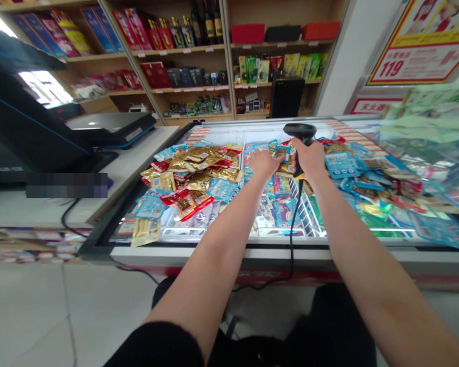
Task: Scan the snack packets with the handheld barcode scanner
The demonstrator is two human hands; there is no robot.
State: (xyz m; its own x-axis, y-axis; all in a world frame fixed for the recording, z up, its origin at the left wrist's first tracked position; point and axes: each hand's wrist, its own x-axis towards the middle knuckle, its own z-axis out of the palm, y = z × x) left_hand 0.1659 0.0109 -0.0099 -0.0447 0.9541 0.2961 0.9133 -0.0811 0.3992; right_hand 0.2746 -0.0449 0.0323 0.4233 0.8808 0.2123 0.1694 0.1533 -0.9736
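My right hand (309, 157) is wrapped round the handle of a black barcode scanner (300, 130), its head upright above my fist and its black cable (291, 239) hanging down over the freezer's front edge. My left hand (263, 164) reaches out beside it, fingers spread low over the freezer top. Its thumb is by a small blue-and-brown snack packet (281, 152); whether they touch I cannot tell. To the left lies a heap of gold, red and blue snack packets (199, 158). Another pile of mostly blue packets (367, 176) spreads out to the right of the scanner.
The chest freezer (222, 252) has a glass top, with wire baskets (308, 209) of packs below. At the left, a counter (137, 158) carries a flat scale (110, 125) and a dark checkout screen (26, 112). Shelves (183, 52) of boxes and bottles stand behind.
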